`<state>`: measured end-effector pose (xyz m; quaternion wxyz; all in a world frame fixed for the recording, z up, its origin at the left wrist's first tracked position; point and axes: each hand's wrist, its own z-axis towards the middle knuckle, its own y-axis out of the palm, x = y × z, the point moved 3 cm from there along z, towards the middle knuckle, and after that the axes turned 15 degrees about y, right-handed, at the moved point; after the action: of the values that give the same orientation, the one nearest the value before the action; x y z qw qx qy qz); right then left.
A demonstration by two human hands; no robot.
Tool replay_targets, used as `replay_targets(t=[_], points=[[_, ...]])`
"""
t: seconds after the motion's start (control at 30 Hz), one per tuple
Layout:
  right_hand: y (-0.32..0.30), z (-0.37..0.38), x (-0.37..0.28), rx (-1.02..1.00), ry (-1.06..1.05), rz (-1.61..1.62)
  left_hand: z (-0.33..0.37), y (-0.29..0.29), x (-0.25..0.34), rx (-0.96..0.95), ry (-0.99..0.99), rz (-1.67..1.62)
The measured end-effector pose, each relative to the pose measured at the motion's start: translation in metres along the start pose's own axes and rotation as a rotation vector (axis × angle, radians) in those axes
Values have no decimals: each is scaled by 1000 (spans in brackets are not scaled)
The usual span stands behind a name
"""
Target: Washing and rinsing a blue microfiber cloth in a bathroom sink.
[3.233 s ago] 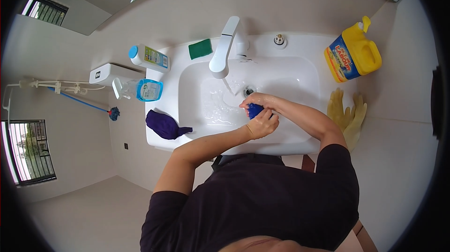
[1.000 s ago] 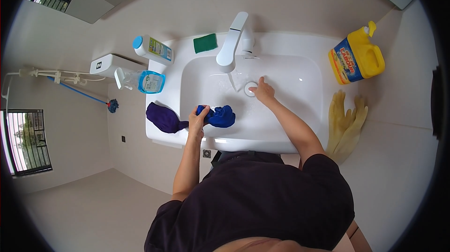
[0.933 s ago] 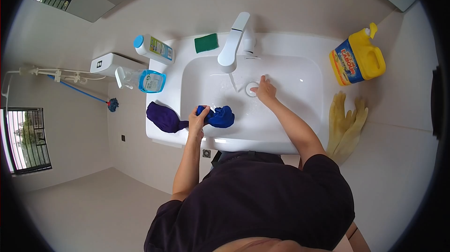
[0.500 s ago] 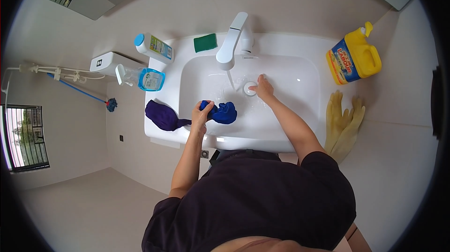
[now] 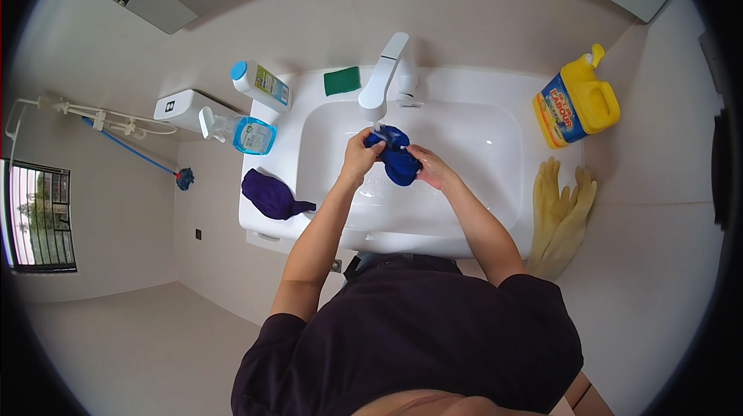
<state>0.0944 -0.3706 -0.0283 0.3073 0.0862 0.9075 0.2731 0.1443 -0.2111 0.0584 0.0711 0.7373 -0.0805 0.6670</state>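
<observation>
Your left hand (image 5: 361,154) has a grip on the left edge of the blue cloth (image 5: 401,168), and your right hand (image 5: 433,168) now pinches its right side. That is the change: a second or so ago, the right hand was down at the drain stopper, while the left held the cloth alone, lower and further left in the sink (image 5: 484,164). The stopper is now hidden under the cloth and your hands. The cloth has come up beneath the faucet (image 5: 379,83), and the running water meets its upper part, so the wetting seems under way, with both your hands taken up by it. Outward from there, nothing on the rim has visibly shifted: the green sponge (image 5: 342,81) lies on the back ledge left of the faucet, the purple bundle (image 5: 267,195) on the left rim, with the spray bottle (image 5: 255,136) and white bottle (image 5: 263,89) behind it. Off to your right are the yellow jug (image 5: 576,102) and, nearer you, the gloves (image 5: 559,211).
</observation>
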Motion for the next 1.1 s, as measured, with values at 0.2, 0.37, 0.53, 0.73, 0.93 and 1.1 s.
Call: replay_targets(t=[0.2, 0.37, 0.53, 0.73, 0.93, 1.1], points=[[-39, 16, 13, 206, -78, -370, 19, -1, 15, 130, 294, 428], [-13, 20, 10, 444, -427, -410, 16, 4, 31, -67, 110, 196], [2, 14, -14, 531, -403, -277, 16, -16, 26, -103, 158, 157], [-14, 3, -25, 691, -687, -478, 12, -40, 51, 12, 202, 322], [36, -42, -39, 1013, -708, -973, -1, -53, 27, 152, 127, 235], [68, -37, -3, 977, -810, -1050, -9, -48, 12, 193, 45, 90]])
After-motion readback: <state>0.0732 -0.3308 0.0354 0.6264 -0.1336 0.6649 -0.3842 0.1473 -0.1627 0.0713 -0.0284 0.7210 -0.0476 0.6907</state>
